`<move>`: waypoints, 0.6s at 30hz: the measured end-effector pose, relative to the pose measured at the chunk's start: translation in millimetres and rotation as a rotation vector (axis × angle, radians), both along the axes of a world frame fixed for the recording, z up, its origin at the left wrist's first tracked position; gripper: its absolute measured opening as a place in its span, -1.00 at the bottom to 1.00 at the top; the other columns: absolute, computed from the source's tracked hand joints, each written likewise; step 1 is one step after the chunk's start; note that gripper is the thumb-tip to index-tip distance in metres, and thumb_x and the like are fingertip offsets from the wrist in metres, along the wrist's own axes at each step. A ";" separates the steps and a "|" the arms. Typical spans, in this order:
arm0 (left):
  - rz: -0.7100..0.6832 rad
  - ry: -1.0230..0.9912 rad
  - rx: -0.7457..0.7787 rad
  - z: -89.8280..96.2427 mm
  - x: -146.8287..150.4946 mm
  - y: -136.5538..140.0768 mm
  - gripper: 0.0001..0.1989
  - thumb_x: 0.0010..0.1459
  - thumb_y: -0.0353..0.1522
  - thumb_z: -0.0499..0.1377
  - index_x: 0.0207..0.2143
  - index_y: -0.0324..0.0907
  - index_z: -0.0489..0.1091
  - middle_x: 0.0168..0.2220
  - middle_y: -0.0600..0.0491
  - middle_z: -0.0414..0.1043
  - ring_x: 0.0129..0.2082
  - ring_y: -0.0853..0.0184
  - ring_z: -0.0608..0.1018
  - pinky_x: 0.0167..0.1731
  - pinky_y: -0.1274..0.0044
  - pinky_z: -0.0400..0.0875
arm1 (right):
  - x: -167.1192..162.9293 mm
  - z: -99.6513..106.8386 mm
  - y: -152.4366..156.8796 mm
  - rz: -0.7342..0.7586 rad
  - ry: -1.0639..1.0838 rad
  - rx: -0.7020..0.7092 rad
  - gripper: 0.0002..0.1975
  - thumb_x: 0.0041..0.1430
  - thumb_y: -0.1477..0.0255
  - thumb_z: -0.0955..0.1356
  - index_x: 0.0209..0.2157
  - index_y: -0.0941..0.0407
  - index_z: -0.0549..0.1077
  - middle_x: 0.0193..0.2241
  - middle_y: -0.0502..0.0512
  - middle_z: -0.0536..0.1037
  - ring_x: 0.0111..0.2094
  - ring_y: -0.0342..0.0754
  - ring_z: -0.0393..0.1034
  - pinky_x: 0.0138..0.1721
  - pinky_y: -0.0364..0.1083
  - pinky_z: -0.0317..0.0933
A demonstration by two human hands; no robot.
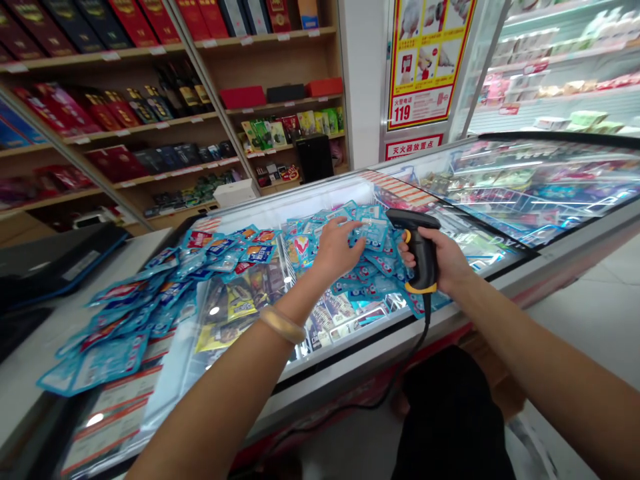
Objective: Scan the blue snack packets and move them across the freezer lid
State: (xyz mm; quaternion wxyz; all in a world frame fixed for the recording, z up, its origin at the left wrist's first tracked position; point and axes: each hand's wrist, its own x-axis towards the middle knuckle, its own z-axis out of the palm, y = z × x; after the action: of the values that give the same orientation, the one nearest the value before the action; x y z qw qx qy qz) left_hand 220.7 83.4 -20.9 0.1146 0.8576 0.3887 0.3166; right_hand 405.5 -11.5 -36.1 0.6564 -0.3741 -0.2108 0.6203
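My right hand (447,260) is wrapped round a black and yellow barcode scanner (425,257), whose head points left over a pile of blue packets (373,267). My left hand (337,247), with a gold bangle (283,325) on its wrist, reaches over the same pile. Its thumb and forefinger are apart at the left edge of a light blue packet (374,232); a firm grip on it does not show. The pile lies on the glass top of a chest freezer. More blue packets (170,287) with red and dark blue labels are heaped to the left.
Under the glass top (280,347) lie yellow and dark packages. The scanner's black cable (370,405) hangs down the freezer's front. A black device (60,260) sits on the left counter. Behind stand wooden shelves (280,103) with boxes and bottles; a lit display case (555,83) is at right.
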 end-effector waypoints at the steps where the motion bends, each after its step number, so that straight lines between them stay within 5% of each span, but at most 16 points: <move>1: -0.001 -0.018 0.007 0.3 -6.0 -0.1 -0.67 0.16 -0.31 0.18 -0.02 -0.12 0.51 0.10 -0.12 0.39 0.17 0.10 0.39 0.20 0.22 0.26 | 0.1 0.6 -0.4 -0.006 0.001 0.003 -0.84 0.05 0.36 0.33 -0.41 0.18 0.43 -0.55 0.08 0.41 -0.60 -0.18 0.23 -0.64 -0.24 0.21; 10: 0.107 -0.084 0.069 -3.3 -91.6 6.7 -0.71 0.15 -0.34 0.16 -0.08 -0.19 0.52 -0.02 -0.13 0.49 0.09 0.14 0.45 0.15 0.23 0.30 | -18.3 22.0 -1.0 0.033 -0.072 0.063 -0.85 0.05 0.34 0.35 -0.39 0.15 0.42 -0.54 0.05 0.40 -0.60 -0.18 0.22 -0.64 -0.22 0.19; 18: 0.372 -0.094 0.081 -8.7 -204.6 7.9 -0.72 0.08 -0.35 0.16 -0.15 -0.16 0.53 -0.08 -0.06 0.53 0.04 0.14 0.48 0.15 0.25 0.30 | -116.4 32.9 22.3 0.339 -0.059 0.090 -0.81 0.09 0.31 0.34 -0.37 0.17 0.43 -0.53 0.05 0.44 -0.60 -0.19 0.25 -0.61 -0.20 0.19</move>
State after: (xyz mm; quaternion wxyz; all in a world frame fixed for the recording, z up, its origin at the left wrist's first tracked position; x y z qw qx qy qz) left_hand 16.1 91.3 -29.6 0.0375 0.7591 0.5217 0.3874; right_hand 289.1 10.8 -3.2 0.5522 -0.3215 -0.3178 0.7006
